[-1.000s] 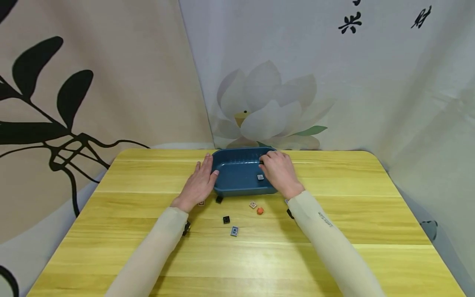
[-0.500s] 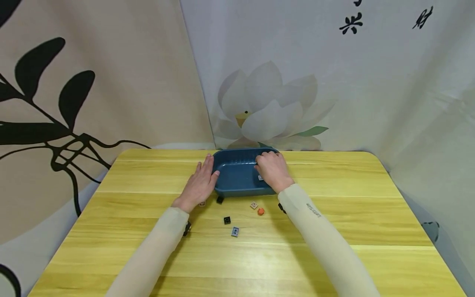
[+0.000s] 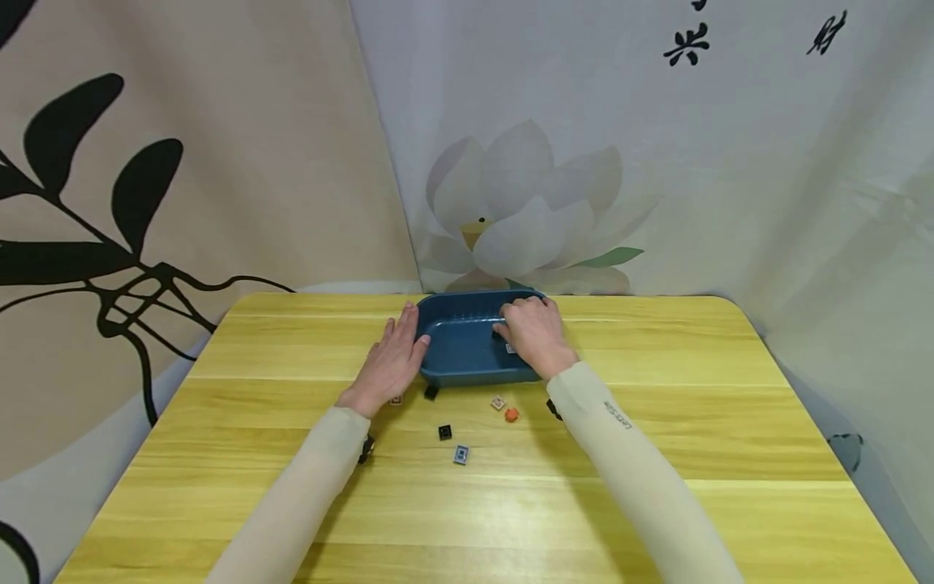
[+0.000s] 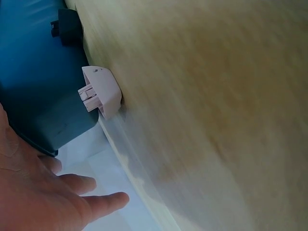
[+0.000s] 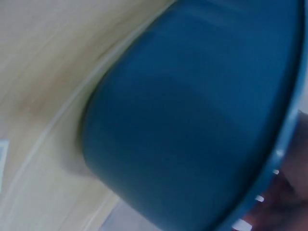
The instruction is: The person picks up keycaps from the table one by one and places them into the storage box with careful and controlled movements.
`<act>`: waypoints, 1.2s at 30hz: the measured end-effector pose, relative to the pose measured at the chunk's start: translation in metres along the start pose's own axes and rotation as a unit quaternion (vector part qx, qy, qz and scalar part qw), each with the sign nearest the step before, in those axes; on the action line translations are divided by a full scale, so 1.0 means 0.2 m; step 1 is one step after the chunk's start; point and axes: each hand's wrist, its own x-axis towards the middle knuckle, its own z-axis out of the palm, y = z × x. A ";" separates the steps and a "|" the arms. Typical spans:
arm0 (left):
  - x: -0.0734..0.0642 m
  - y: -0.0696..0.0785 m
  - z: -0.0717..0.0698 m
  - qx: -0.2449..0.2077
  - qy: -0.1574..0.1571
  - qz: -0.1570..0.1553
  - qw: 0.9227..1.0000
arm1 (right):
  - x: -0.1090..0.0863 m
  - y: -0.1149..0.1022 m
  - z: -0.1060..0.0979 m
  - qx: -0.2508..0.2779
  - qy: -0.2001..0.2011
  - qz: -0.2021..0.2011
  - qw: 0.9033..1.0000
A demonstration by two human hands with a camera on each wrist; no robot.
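My left hand (image 3: 390,361) lies against the left side of the blue tray (image 3: 477,379), its fingers extended. My right hand (image 3: 536,332) reaches over the tray's right side with bent fingers. A dark keycap (image 3: 496,334) shows by its thumb; I cannot tell whether the fingers still hold it. Partly behind the same hand, a light keycap (image 3: 510,349) lies in the tray. The right wrist view shows the tray's outer wall (image 5: 187,125), with fingertips partly hidden beyond the rim. Close to the left hand, a pink keycap (image 4: 104,91) sits beside the tray.
In front of the tray on the wooden table (image 3: 511,519) lie black keycaps (image 3: 445,432), a grey-blue keycap (image 3: 461,454), a beige keycap (image 3: 499,402) and an orange piece (image 3: 511,414). A printed curtain (image 3: 292,162) hangs behind the table's far edge.
The right hand has moved left and slightly down within the tray, its thumb now further out from the fingers. The dark keycap shows lower and further left. The left hand stays put.
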 end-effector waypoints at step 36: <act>0.02 -0.01 0.01 -0.004 -0.007 0.003 1.000 | -0.49 0.30 -0.20 0.107 0.087 0.031 0.990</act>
